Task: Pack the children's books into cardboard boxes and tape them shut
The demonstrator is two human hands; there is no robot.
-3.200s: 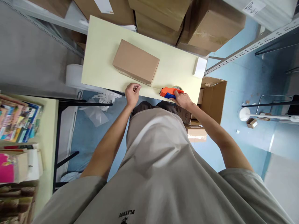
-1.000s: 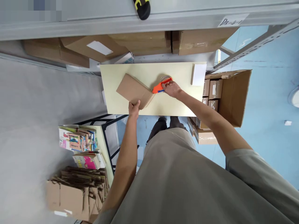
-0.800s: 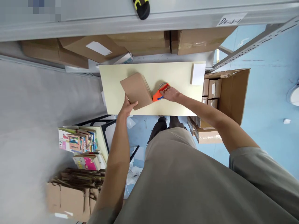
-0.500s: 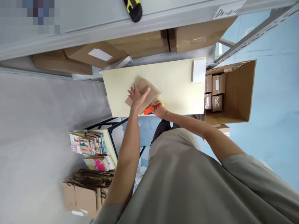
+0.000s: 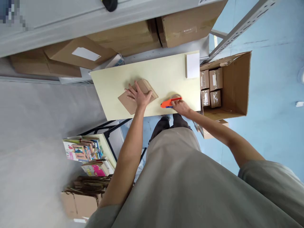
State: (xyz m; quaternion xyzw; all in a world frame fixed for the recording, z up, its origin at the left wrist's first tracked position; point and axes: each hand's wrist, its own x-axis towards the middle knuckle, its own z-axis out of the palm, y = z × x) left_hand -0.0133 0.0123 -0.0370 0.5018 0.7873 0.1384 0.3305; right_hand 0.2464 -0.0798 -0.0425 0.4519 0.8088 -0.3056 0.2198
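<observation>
A small brown cardboard box (image 5: 133, 98) lies turned at an angle on the pale yellow table (image 5: 163, 72). My left hand (image 5: 139, 94) rests flat on top of it with fingers spread. My right hand (image 5: 180, 106) grips the handle of an orange and blue tape dispenser (image 5: 169, 102), which sits on the table to the right of the box, near the front edge and apart from it.
A white pad (image 5: 192, 65) lies at the table's far right corner. An open carton (image 5: 235, 85) with small wrapped boxes stands on the floor to the right. Large cartons (image 5: 133, 34) fill the shelf behind. Books (image 5: 82, 150) and paper bags lie lower left.
The box has been turned on the table and my left hand moved from its edge onto its top. The tape dispenser has drawn away from the box to the right.
</observation>
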